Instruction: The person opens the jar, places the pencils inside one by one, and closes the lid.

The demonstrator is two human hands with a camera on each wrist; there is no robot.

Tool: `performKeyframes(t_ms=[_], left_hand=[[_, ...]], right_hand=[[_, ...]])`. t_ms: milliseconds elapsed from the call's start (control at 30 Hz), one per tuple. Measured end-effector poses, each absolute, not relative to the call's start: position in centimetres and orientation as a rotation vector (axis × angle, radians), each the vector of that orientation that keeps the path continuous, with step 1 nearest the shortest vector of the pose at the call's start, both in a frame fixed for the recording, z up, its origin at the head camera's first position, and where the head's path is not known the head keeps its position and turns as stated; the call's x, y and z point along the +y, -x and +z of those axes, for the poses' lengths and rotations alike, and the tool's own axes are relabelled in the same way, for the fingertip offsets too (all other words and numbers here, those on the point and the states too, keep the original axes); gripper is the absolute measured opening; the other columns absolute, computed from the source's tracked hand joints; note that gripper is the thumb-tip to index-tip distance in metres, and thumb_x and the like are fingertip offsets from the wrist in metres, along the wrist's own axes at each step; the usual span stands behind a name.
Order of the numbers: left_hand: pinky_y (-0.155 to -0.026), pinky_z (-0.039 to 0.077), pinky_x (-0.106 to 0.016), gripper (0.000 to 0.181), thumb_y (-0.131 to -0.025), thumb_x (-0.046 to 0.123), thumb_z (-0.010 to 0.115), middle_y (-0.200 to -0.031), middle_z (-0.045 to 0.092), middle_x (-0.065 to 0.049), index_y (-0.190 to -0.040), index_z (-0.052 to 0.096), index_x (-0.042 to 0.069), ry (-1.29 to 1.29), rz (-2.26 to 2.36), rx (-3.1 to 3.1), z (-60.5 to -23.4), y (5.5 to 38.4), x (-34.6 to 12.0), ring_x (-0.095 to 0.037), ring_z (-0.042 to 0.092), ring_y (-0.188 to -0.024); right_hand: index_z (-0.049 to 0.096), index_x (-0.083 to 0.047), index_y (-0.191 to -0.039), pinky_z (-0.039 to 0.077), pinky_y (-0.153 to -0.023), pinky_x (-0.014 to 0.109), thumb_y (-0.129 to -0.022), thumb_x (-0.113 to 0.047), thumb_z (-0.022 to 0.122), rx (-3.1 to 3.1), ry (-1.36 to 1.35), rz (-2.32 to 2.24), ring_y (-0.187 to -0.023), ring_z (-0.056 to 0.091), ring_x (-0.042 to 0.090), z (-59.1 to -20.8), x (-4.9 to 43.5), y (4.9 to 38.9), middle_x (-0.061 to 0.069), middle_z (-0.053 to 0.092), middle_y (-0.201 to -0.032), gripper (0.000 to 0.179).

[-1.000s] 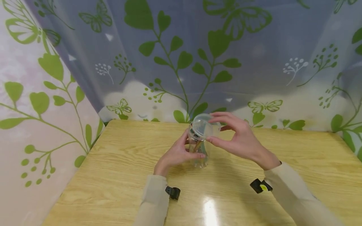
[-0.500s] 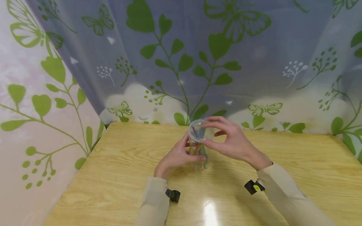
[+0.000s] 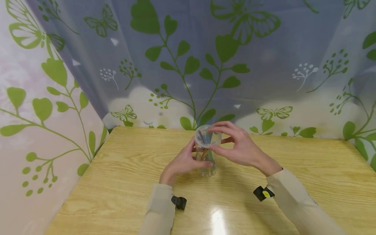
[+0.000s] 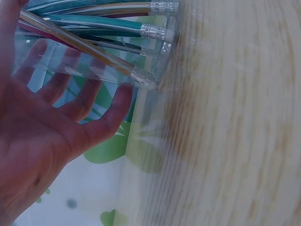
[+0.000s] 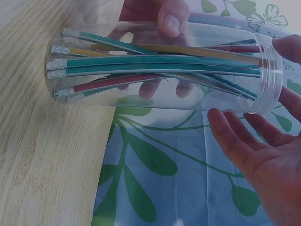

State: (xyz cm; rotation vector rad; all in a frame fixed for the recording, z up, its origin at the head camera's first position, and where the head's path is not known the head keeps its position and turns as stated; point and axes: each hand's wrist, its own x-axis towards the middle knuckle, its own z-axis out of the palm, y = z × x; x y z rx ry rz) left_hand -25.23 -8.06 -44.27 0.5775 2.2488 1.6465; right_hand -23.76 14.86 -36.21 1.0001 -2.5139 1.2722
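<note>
A clear cylindrical jar (image 3: 208, 172) stands upright on the table, with several pencils (image 5: 160, 63) inside it, eraser ends down. Teal, yellow and dark red ones show through the wall in the right wrist view. My left hand (image 3: 183, 160) grips the jar's body from the left, thumb across the front and fingers behind. At the top, a clear round lid (image 3: 202, 142) sits on the mouth. My right hand (image 3: 242, 145) holds the lid's rim from the right, thumb at the near side and fingers curving over the far side.
The wood-grain table (image 3: 117, 209) spreads around the jar. A blue and white cloth (image 3: 264, 81) with green leaves and butterflies hangs behind it, and a pale patterned one (image 3: 23, 147) hangs at the left. Each wrist wears a black strap mount.
My right hand has brought the lid left and down from a tilted position over the rim onto the jar's mouth. My left hand has kept its grip on the jar.
</note>
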Motion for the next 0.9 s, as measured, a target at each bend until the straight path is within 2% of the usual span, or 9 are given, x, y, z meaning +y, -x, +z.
performKeyframes(t_ms=[233,433,500,667,800,900], left_hand=[[-0.103,0.052,-0.046,0.105,-0.083,0.028,0.087,-0.156,0.04,0.009,-0.154,0.017,0.059,-0.6,1.66,2.226,-44.26,25.24,-8.08,-0.025,0.048,-0.134],[-0.104,0.051,-0.047,0.107,-0.082,0.03,0.087,-0.157,0.04,0.007,-0.155,0.015,0.058,-0.584,1.651,2.243,-44.24,25.19,-8.1,-0.027,0.048,-0.136],[-0.104,0.051,-0.047,0.107,-0.082,0.031,0.087,-0.157,0.041,0.005,-0.156,0.014,0.057,-0.585,1.646,2.251,-44.25,25.22,-8.09,-0.027,0.048,-0.136],[-0.103,0.052,-0.046,0.106,-0.083,0.03,0.087,-0.157,0.042,0.004,-0.156,0.014,0.056,-0.585,1.644,2.253,-44.32,25.25,-8.09,-0.027,0.049,-0.135],[-0.104,0.052,-0.047,0.106,-0.082,0.031,0.087,-0.156,0.043,0.004,-0.156,0.015,0.057,-0.579,1.649,2.253,-44.29,25.18,-8.07,-0.027,0.048,-0.136],[-0.104,0.051,-0.047,0.106,-0.082,0.031,0.087,-0.156,0.043,0.005,-0.155,0.015,0.059,-0.577,1.647,2.258,-44.22,25.17,-8.04,-0.027,0.048,-0.136]], right_hand=[[0.066,-0.013,-0.134,0.062,-0.087,0.034,-0.086,-0.019,0.084,-2.505,-0.942,1.329,-0.117,0.06,0.026,-36.38,14.71,23.78,0.009,0.055,-0.128,0.052],[0.06,-0.011,-0.141,0.062,-0.089,0.034,-0.091,-0.009,0.077,-2.47,-0.978,1.427,-0.124,0.06,0.032,-36.54,15.18,23.73,0.011,0.047,-0.153,0.053],[0.062,-0.009,-0.139,0.061,-0.089,0.034,-0.092,-0.005,0.074,-2.46,-1.005,1.454,-0.127,0.061,0.033,-36.55,15.39,23.74,0.012,0.048,-0.155,0.049],[0.066,-0.006,-0.132,0.061,-0.09,0.035,-0.092,-0.002,0.074,-2.449,-1.039,1.458,-0.125,0.061,0.033,-36.56,15.53,23.83,0.014,0.056,-0.142,0.042],[0.063,-0.009,-0.137,0.062,-0.088,0.034,-0.089,-0.007,0.079,-2.454,-1.002,1.45,-0.117,0.061,0.029,-36.55,15.42,23.9,0.011,0.057,-0.129,0.051],[0.059,-0.011,-0.142,0.062,-0.088,0.032,-0.087,-0.008,0.081,-2.455,-0.976,1.467,-0.116,0.062,0.028,-36.52,15.39,23.94,0.01,0.056,-0.129,0.059]])
